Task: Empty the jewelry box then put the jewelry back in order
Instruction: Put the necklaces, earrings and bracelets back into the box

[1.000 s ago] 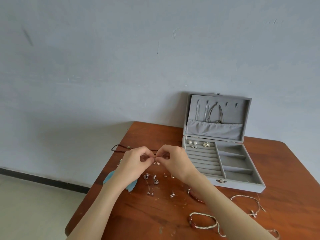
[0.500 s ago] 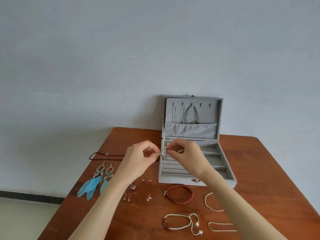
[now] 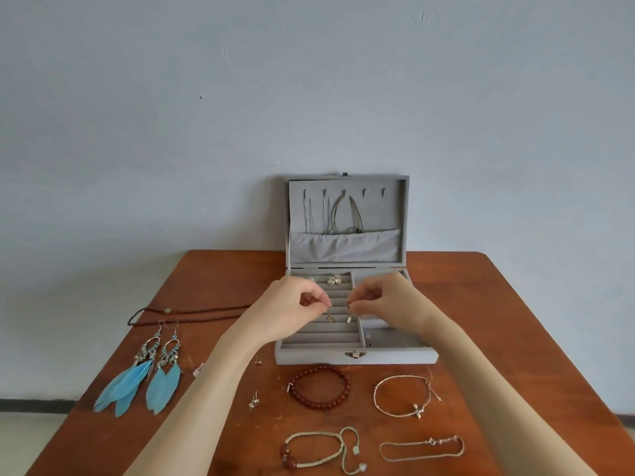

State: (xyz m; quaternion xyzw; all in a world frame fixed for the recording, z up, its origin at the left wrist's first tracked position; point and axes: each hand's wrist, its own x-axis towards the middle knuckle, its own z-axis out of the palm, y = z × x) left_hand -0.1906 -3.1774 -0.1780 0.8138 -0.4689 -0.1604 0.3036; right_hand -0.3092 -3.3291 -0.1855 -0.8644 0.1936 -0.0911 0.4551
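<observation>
**Ana:** What were the hands doing at that point?

**Ben:** Each pinched one small drop earring by its hook. The left hand [image 3: 292,309] held the left earring [image 3: 330,316], the right hand [image 3: 385,304] held the right earring [image 3: 349,316], and both dangled just above the ridged slots in the left half of the jewelry box [image 3: 357,355].

**Ana:** How should that step have been done well?

**Ben:** Probably by lowering the pair side by side into one slot, hooks pressed into the groove, in a row clear of the small studs [image 3: 334,279] already seated near the back.

**Ana:** And the room around them?

**Ben:** The box stood open at the far side of the worktop [image 3: 515,321], its lid upright with chains hanging inside, so lifting high risked brushing those. In front of the box lay a red bead bracelet [image 3: 319,386] and a thin chain bracelet [image 3: 405,395], with the forearms passing over or beside them. The blue feather earrings [image 3: 144,379] lay near the left edge, well apart from the box. Drawing straight back and up looked safest.
</observation>
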